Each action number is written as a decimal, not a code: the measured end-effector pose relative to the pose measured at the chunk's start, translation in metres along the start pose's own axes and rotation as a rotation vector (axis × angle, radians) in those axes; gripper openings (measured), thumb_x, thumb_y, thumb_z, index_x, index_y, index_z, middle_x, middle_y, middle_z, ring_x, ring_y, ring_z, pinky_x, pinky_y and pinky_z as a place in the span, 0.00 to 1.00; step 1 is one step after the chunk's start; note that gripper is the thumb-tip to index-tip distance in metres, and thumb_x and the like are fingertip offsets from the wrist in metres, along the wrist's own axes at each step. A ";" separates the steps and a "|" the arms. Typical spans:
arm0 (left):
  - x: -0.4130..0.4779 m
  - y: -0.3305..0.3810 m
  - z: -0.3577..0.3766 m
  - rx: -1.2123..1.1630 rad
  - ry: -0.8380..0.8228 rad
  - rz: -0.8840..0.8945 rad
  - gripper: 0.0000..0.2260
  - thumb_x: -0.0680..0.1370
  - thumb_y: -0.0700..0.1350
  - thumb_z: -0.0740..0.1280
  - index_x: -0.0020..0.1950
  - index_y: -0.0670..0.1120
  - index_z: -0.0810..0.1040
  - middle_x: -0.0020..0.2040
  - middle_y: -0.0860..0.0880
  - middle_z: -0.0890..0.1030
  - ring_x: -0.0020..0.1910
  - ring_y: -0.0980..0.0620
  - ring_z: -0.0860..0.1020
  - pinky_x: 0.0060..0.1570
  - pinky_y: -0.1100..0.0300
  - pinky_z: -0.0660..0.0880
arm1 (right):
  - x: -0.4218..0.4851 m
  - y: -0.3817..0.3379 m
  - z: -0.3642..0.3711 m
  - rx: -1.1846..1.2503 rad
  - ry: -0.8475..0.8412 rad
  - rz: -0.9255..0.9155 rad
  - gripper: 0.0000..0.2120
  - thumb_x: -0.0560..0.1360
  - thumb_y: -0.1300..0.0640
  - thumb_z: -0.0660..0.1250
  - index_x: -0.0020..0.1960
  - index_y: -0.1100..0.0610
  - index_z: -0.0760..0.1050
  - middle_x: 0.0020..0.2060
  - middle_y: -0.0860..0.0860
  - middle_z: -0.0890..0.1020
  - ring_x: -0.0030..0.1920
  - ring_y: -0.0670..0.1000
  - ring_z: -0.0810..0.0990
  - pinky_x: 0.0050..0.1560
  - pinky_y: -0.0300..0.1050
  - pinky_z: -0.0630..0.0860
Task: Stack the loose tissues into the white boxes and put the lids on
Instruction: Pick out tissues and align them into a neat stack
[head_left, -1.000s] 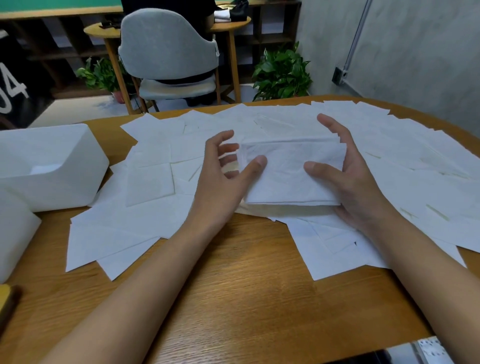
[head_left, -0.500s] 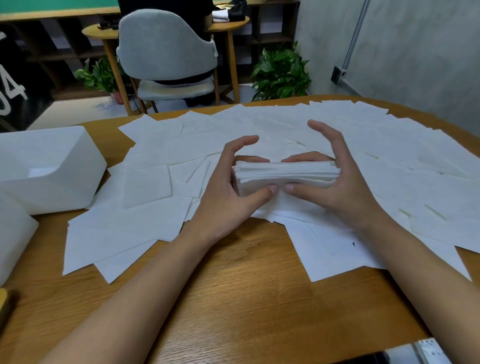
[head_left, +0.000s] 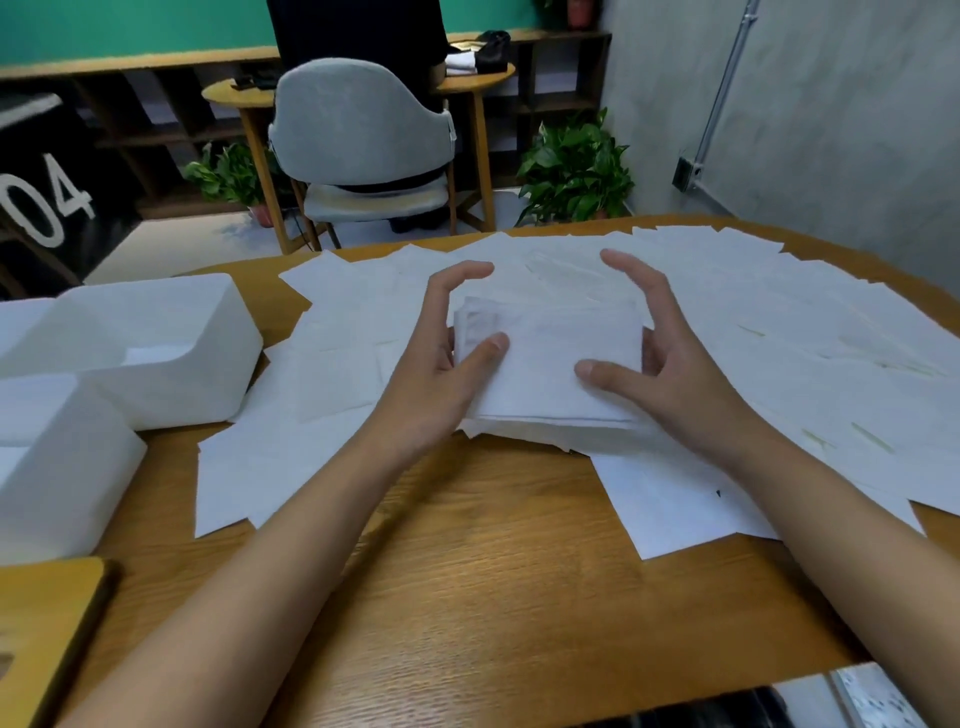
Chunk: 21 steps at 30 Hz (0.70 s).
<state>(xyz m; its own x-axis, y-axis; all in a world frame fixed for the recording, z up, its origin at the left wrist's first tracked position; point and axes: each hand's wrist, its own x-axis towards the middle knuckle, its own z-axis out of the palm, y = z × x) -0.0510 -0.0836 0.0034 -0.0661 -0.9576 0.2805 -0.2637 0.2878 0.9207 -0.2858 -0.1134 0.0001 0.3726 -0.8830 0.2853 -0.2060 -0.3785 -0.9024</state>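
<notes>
Together, left hand and right hand cup the tissue stack

both hands on the tissue stack mid-table. left hand cups its left end, right hand its right end, thumbs flat on top, index fingers lifted clear. stack sits on loose tissues spread over the wooden table. far white box and near white box at left, both lidless. wooden slab in bottom-left corner. grey chair behind.
</notes>
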 end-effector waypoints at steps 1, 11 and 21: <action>-0.002 0.003 -0.010 0.005 -0.010 -0.008 0.18 0.86 0.46 0.65 0.72 0.62 0.67 0.63 0.60 0.76 0.50 0.51 0.82 0.42 0.56 0.81 | 0.000 -0.007 0.005 -0.001 -0.030 -0.007 0.34 0.78 0.62 0.74 0.77 0.41 0.64 0.61 0.28 0.76 0.61 0.39 0.80 0.57 0.35 0.78; -0.064 0.042 -0.122 0.174 0.045 -0.013 0.09 0.86 0.47 0.65 0.63 0.55 0.81 0.61 0.63 0.76 0.51 0.63 0.77 0.40 0.67 0.78 | 0.016 -0.077 0.092 -0.092 -0.151 -0.075 0.18 0.80 0.58 0.73 0.66 0.43 0.80 0.66 0.36 0.77 0.59 0.28 0.73 0.53 0.23 0.69; -0.148 0.046 -0.253 0.278 0.187 -0.094 0.13 0.81 0.43 0.74 0.64 0.53 0.82 0.63 0.52 0.82 0.58 0.53 0.83 0.53 0.57 0.82 | 0.029 -0.131 0.215 0.069 -0.255 -0.020 0.21 0.75 0.56 0.78 0.65 0.43 0.80 0.63 0.42 0.80 0.58 0.44 0.81 0.50 0.36 0.81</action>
<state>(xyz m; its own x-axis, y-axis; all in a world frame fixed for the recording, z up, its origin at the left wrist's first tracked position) 0.1903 0.0748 0.0727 0.1418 -0.9534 0.2664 -0.5142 0.1590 0.8428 -0.0532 -0.0301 0.0567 0.5937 -0.7738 0.2209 -0.1376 -0.3681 -0.9196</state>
